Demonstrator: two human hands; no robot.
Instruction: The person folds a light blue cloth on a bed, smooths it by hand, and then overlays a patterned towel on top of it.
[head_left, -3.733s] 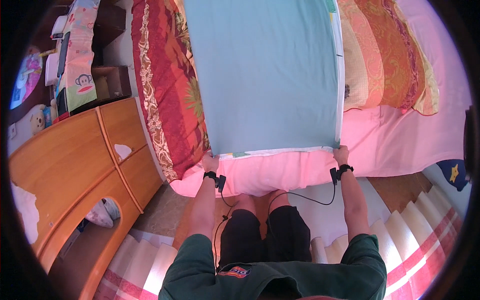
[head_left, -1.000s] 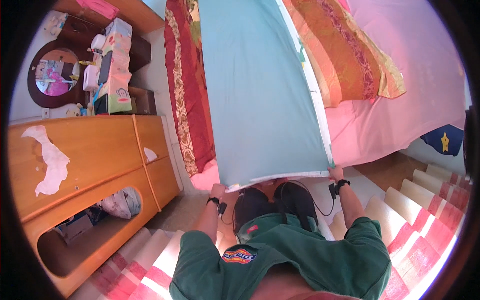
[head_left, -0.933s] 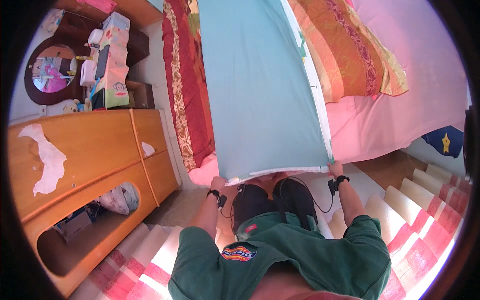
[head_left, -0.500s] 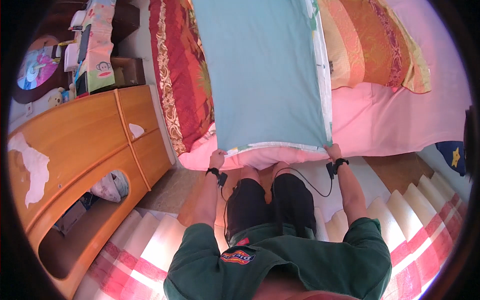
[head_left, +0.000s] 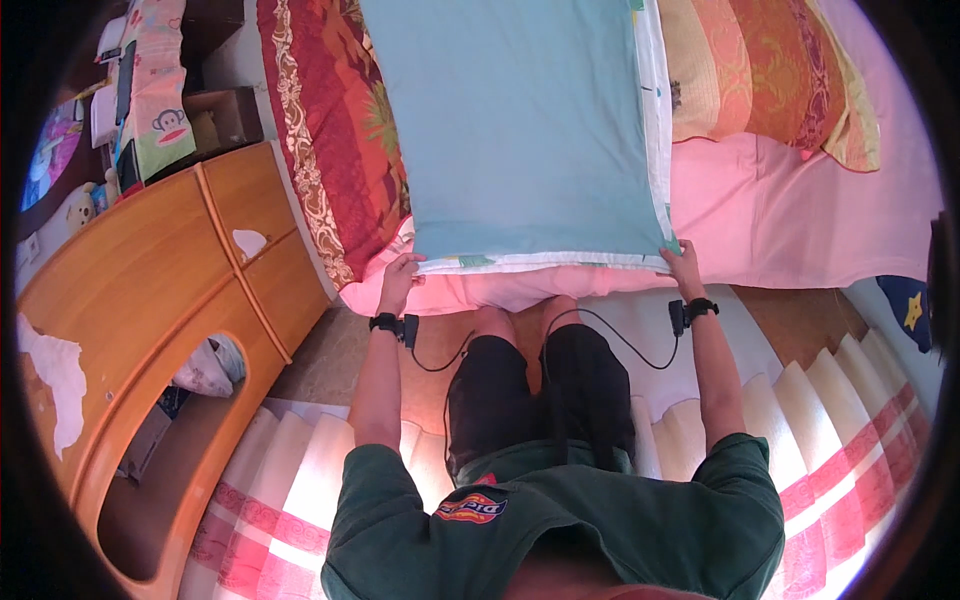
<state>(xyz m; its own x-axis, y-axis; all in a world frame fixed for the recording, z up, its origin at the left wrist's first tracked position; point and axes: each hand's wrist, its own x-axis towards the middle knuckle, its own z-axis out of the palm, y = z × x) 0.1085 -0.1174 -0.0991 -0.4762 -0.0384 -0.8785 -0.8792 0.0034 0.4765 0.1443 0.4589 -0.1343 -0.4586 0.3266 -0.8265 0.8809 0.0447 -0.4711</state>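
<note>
teal cloth (head_left: 525, 130) pinched by both hands (head_left: 400, 273) (head_left: 685, 267)

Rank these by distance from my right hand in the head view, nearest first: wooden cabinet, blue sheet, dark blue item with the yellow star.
1. Blue sheet: its corner is pinched in the right hand.
2. Dark blue item with the yellow star: to the hand's right, near the view's edge.
3. Wooden cabinet: far across on the left side.
</note>
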